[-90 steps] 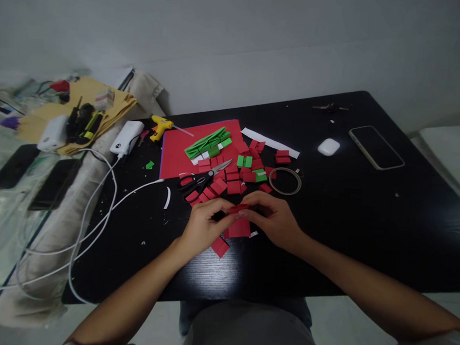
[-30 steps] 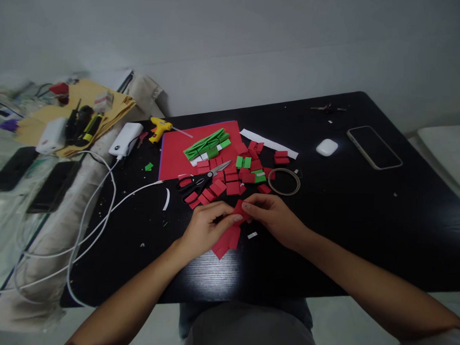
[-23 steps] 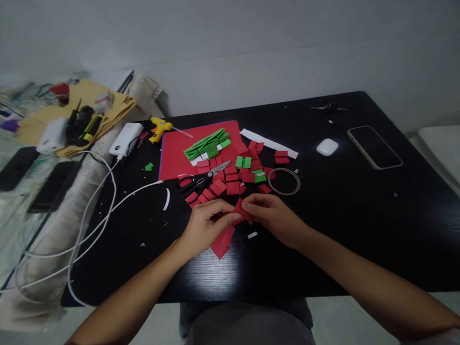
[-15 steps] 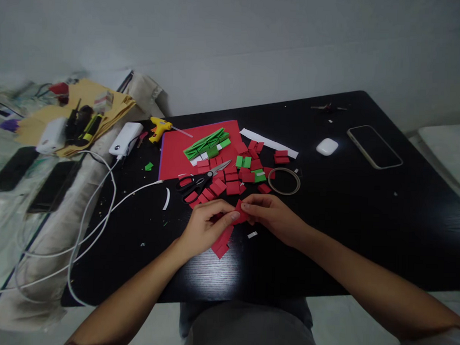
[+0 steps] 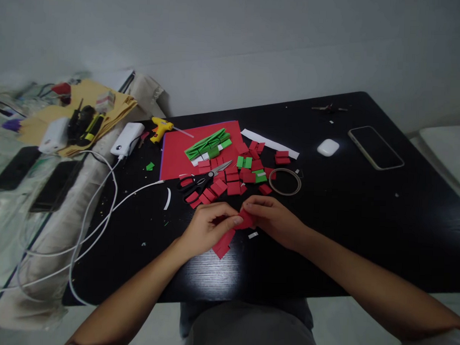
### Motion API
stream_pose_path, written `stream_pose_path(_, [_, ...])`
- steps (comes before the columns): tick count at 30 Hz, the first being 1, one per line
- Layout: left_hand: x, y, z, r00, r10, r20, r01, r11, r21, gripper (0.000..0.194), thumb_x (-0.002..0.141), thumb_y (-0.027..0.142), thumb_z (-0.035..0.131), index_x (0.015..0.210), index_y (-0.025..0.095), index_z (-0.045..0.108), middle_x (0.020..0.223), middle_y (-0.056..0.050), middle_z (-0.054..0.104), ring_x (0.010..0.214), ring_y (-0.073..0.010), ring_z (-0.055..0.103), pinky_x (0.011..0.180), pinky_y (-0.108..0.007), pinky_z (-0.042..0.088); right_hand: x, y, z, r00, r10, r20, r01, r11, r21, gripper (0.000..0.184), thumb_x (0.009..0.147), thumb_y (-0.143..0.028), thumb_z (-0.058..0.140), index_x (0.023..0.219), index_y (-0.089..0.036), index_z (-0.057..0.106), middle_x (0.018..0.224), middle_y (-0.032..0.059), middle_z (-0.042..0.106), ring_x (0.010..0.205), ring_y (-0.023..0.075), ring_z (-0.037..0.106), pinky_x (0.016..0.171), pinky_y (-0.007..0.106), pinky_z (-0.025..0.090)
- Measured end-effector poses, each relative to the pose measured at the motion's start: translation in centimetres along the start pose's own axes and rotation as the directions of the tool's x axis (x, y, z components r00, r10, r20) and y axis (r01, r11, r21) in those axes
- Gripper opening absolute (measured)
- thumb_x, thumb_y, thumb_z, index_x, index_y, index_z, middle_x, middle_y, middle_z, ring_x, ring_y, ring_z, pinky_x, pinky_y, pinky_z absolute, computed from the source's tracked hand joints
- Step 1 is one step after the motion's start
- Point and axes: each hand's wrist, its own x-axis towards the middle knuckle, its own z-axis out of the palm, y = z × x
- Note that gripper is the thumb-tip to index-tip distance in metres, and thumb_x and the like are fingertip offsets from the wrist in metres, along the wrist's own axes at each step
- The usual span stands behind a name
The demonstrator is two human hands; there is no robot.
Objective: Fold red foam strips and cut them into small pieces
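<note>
Between my two hands is a small piece of red paper (image 5: 245, 221). My left hand (image 5: 209, 226) pinches its left side with thumb and fingers. On the other side, my right hand (image 5: 271, 219) grips the upper right edge, fingertips partly covering it. More red paper pieces (image 5: 223, 245) lie on the table below my left hand, partly hidden by it. Just beyond my hands is a pile of folded red paper pieces (image 5: 234, 187), with a few green ones (image 5: 244, 162) among them. Black-handled scissors (image 5: 203, 181) rest on the pile's left part.
Red sheets (image 5: 173, 155) carry folded green paper strips (image 5: 208, 144). A yellow glue gun (image 5: 161, 129), a tape roll (image 5: 285, 182) and a white paper strip (image 5: 269, 142) surround the pile. A phone (image 5: 376, 147) and white earbud case (image 5: 328, 147) lie right. White cables (image 5: 111, 208) cross the left edge.
The red paper between my hands has turned and now looks bent or curved, with more of its face showing. My hands have shifted very slightly; the table items stay put.
</note>
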Motion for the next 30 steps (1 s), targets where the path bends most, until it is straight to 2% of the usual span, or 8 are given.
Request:
stream_pose_path(3, [0.0,0.0,0.0,1.0,-0.013,-0.009,0.013,1.0,-0.029,0.016,0.095,0.027,0.07,0.086,0.016,0.076,0.078,-0.004,0.075,0.069,-0.0133,0.068,0.064,-0.022,0.051,0.1,0.3,0.0,0.999,0.04,0.02,-0.041,0.995,0.09,0.03,0.073,-0.041,0.092,0.077,-0.017,0.075,0.071,-0.0019,0.064,0.066,0.0104,0.056,0.065,0.025,0.041])
stream_pose_path(8, [0.1,-0.1,0.0,0.989,-0.134,-0.069,0.123,0.982,-0.144,0.018,0.092,0.03,0.072,0.083,0.016,0.077,0.073,-0.003,0.075,0.064,-0.0126,0.065,0.062,-0.022,0.05,0.4,0.2,-0.3,1.0,-0.012,0.009,0.011,0.999,0.045,0.029,0.082,-0.044,0.086,0.081,-0.016,0.077,0.074,-0.0005,0.066,0.067,0.0102,0.057,0.063,0.024,0.043])
stream_pose_path(13, [0.7,-0.3,0.0,0.919,-0.332,-0.214,0.269,0.923,-0.273,0.022,0.086,0.037,0.076,0.078,0.016,0.08,0.067,-0.002,0.073,0.058,-0.0116,0.059,0.057,-0.022,0.046,0.8,0.4,-0.5,0.996,-0.067,-0.059,0.068,0.998,0.013,0.036,0.072,-0.044,0.093,0.094,-0.02,0.077,0.084,-0.0006,0.07,0.076,0.0134,0.064,0.069,0.026,0.05])
stream_pose_path(16, [0.8,-0.2,0.0,0.89,-0.394,-0.23,0.317,0.896,-0.311,0.022,0.082,0.039,0.08,0.079,0.017,0.083,0.073,-0.004,0.078,0.063,-0.0142,0.063,0.061,-0.024,0.049,0.8,0.8,-0.3,0.994,-0.109,0.002,0.109,0.985,-0.136,0.034,0.07,-0.035,0.094,0.094,-0.02,0.075,0.092,-0.0001,0.073,0.084,0.0146,0.068,0.079,0.029,0.052])
stream_pose_path(18, [0.6,-0.1,0.1,0.879,-0.421,-0.223,0.335,0.879,-0.339,0.023,0.082,0.041,0.081,0.081,0.018,0.085,0.076,-0.005,0.079,0.067,-0.0158,0.065,0.064,-0.026,0.05,0.7,1.1,-0.1,0.991,-0.13,0.038,0.135,0.968,-0.209,0.032,0.073,-0.035,0.092,0.095,-0.02,0.074,0.095,0.0009,0.075,0.089,0.0162,0.069,0.087,0.031,0.053])
stream_pose_path(21, [0.4,-0.3,0.3,0.879,-0.435,-0.196,0.339,0.858,-0.386,0.024,0.083,0.043,0.081,0.084,0.019,0.086,0.079,-0.004,0.079,0.074,-0.0176,0.067,0.069,-0.027,0.052,0.5,1.2,0.0,0.986,-0.163,0.029,0.164,0.95,-0.264,0.033,0.073,-0.036,0.092,0.095,-0.021,0.072,0.097,0.0014,0.075,0.092,0.0184,0.07,0.089,0.034,0.054])
stream_pose_path(24, [0.3,-0.7,0.4,0.885,-0.437,-0.162,0.339,0.842,-0.418,0.026,0.085,0.044,0.08,0.086,0.019,0.085,0.082,-0.003,0.078,0.078,-0.0177,0.067,0.073,-0.027,0.052,0.4,0.9,0.0,0.983,-0.185,-0.002,0.176,0.939,-0.295,0.033,0.071,-0.037,0.093,0.089,-0.021,0.071,0.093,0.0006,0.075,0.088,0.0182,0.07,0.086,0.033,0.054])
stream_pose_path(30, [0.6,-0.7,0.4,0.892,-0.45,-0.039,0.386,0.804,-0.453,0.044,0.09,0.059,0.071,0.101,0.017,0.081,0.085,-0.003,0.077,0.074,-0.0173,0.065,0.069,-0.025,0.049,0.3,0.2,0.0,0.98,-0.186,-0.074,0.161,0.951,-0.265,0.033,0.072,-0.042,0.092,0.083,-0.02,0.071,0.081,-0.001,0.073,0.073,0.0137,0.066,0.076,0.03,0.054])
